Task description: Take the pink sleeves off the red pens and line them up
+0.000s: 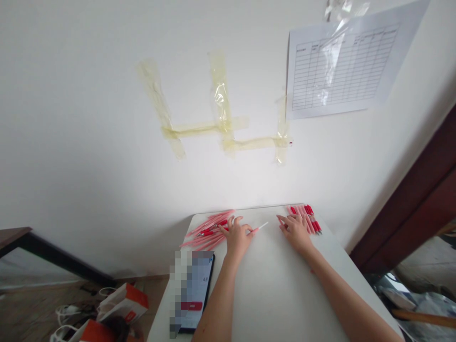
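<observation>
A white table (270,285) stands against a white wall. My left hand (237,236) lies on it beside a loose pile of pink and red pen parts (208,229), fingers spread, with a thin refill (259,228) sticking out to the right from under its thumb side. My right hand (295,229) rests flat with fingers stretched out, touching a neat row of red pens (309,217) at the table's far right.
A phone (197,289) lies on the table's near left. A printed chart (342,66) and strips of yellowed tape (221,118) are on the wall. A dark wooden door frame (416,199) is at right; orange and white boxes (121,304) on the floor at left.
</observation>
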A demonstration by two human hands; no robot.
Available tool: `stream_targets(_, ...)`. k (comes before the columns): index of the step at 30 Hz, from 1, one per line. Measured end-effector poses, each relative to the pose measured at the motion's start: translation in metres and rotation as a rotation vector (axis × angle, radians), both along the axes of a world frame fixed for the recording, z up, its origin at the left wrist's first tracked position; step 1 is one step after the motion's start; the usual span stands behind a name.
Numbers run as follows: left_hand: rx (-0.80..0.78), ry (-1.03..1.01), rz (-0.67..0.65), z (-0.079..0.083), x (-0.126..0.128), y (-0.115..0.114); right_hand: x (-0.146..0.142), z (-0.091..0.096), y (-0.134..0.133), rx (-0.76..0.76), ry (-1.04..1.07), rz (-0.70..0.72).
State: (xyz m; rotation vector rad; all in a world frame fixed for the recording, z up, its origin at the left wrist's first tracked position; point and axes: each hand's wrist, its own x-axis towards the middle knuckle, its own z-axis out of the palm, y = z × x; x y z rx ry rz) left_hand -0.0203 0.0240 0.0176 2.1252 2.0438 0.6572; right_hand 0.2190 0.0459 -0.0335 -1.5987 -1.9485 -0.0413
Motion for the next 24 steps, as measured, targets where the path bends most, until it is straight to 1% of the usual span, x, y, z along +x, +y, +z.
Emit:
stream_targets(3,-0.005,0.005,-0.004,0.001,0.001,0.000,-0.003,-0.003,0.000,0.078,-0.047,-0.009)
stream_targets(6,-0.002,0.001,-0.003,0.000,0.000,-0.001,-0.003,-0.002,-0.001,0.114,-0.063,0.015)
stream_targets(11,-0.008,0.041,-0.037,-0.002,0.000,-0.001,-0.001,-0.002,0.000,0.092,-0.049,0.005)
stream_targets(15,-0.024,0.074,-0.033,-0.003,0.001,-0.001,0.000,-0.003,0.002,0.069,-0.052,0.010)
stream_targets(24,0.003,0.069,-0.077,-0.001,0.010,-0.006,0.004,-0.010,0.010,0.045,0.000,0.001)
